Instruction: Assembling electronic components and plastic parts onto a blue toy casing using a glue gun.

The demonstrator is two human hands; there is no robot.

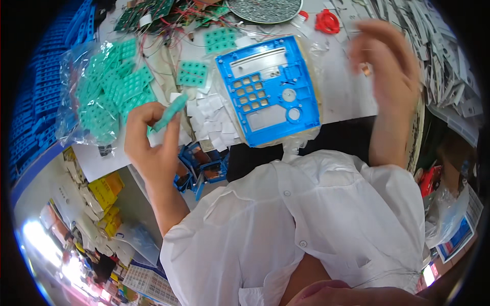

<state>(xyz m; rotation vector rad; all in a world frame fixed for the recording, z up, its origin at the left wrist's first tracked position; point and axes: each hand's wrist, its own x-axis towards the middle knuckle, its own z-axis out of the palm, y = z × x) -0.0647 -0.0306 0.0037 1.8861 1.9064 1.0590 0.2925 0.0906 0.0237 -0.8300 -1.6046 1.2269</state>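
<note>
My left hand (pixel 153 140) pinches a green rubber keypad (pixel 171 111) edge-on between thumb and fingers, beside a pile of the same keypads (pixel 109 92) in a clear plastic bag. A blue plastic housing (pixel 275 76) with a grid of square key holes, a long window and round openings rests on a padded, plastic-wrapped block in front of me. To the right of it my right hand (pixel 388 71) is raised over the table, its fingers smeared by motion. Two loose keypads, one green sheet (pixel 192 74) and another (pixel 220 40), lie left of and behind the housing.
Small white paper squares (pixel 212 115) are heaped left of the housing. Circuit boards with red wires (pixel 153 20), a round silvery disc (pixel 264 7) and a red ring (pixel 327 22) lie farther back. Blue frames (pixel 41 92) are stacked at left, grey-white strips (pixel 434 51) at right.
</note>
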